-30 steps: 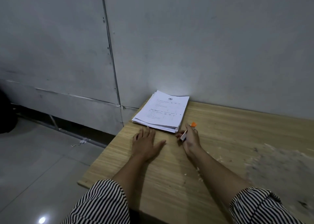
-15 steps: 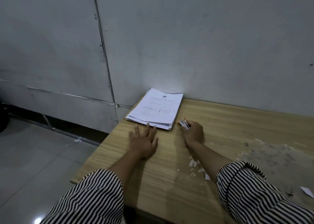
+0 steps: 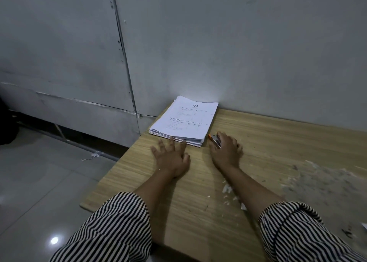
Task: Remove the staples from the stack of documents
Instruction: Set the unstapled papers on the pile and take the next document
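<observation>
A stack of white printed documents (image 3: 184,120) lies at the far left corner of the wooden table (image 3: 268,142), against the wall. My left hand (image 3: 171,158) lies flat on the table with spread fingers, its fingertips touching the stack's near edge. My right hand (image 3: 225,148) sits just right of the stack and grips a small metal staple remover (image 3: 214,139) with an orange tip, which points toward the stack's near right corner. No staples can be made out at this distance.
Small white paper scraps (image 3: 228,190) lie by my right forearm. A grey dusty patch (image 3: 321,182) covers the table's right side. A grey wall (image 3: 218,53) backs the table. The table's left edge drops to a tiled floor (image 3: 39,182).
My left hand has slid forward until its fingertips reach the stack's near edge. My right hand, still holding the staple remover, has stayed beside the stack's corner.
</observation>
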